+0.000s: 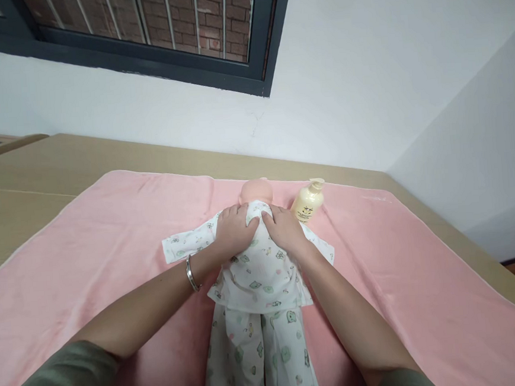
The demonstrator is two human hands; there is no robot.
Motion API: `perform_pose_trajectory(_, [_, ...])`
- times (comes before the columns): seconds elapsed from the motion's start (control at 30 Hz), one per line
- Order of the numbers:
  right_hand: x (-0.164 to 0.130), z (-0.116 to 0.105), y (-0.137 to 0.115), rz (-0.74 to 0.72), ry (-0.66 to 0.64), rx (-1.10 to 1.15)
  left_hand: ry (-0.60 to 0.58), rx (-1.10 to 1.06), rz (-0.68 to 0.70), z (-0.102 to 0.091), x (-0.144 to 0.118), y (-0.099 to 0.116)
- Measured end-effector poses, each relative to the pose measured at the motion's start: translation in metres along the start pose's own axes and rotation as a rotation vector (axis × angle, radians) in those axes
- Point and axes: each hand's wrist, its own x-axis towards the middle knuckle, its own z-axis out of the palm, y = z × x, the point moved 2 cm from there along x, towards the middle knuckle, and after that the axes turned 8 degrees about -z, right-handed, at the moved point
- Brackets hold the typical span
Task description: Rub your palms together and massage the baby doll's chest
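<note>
A baby doll [257, 191] in a white long-sleeved top [264, 278] and matching trousers [247, 348] with small green prints lies stretched out, head away from me. No face shows on the smooth head. My left hand [237, 230] rests on the left side of the doll's upper body near the shoulder, fingers laid out and thumb pointing inward. On the opposite side my right hand [286, 227] lies the same way. The two thumbs come close together at the middle, below the neck. Both palms press on the cloth, and neither hand grips anything.
Under the doll is a pink blanket [110, 252] spread over a wooden table [89, 150]. A pale yellow pump bottle [308, 199] stands just right of the doll's head. Beyond the table are a white wall [343, 91] and a dark-framed window [256, 68].
</note>
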Motion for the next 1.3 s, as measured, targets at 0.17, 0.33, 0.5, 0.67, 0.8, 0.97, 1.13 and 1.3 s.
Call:
perform_pose_trajectory(0.17, [-0.0001,-0.0008,-0.0010,-0.003,0.003,-0.017,0.002,0.010,0.006,0.0003,-0.0001,-0.0003])
perform_pose_trajectory(0.33, [-0.0001,-0.0002,-0.0007,-0.005,-0.002,-0.007,0.007,0.007,0.004,-0.0001,-0.0005,-0.0001])
perform_pose_trajectory(0.5, [0.0007,0.0016,0.0008,0.004,-0.007,0.008,-0.010,-0.005,-0.001,-0.0023,-0.0006,0.0011])
perform_pose_trajectory(0.67, [0.0005,0.0025,0.0014,0.023,0.003,0.006,-0.010,0.007,0.005,-0.0019,0.0001,0.0009])
perform_pose_trajectory(0.8, [0.0004,0.0020,0.0007,0.014,0.001,0.004,0.000,0.011,0.006,-0.0011,0.0004,0.0005])
perform_pose_trajectory(0.97, [0.0015,0.0020,0.0012,0.005,-0.001,0.003,0.003,0.010,0.010,-0.0016,0.0005,0.0007])
perform_pose_trajectory(1.13, [0.0018,0.0010,0.0004,0.011,-0.015,-0.002,0.008,0.015,0.008,-0.0017,-0.0001,0.0010])
perform_pose_trajectory(1.3, [0.0009,-0.0002,-0.0011,0.009,-0.014,-0.005,0.018,0.019,0.014,-0.0010,-0.0004,0.0007])
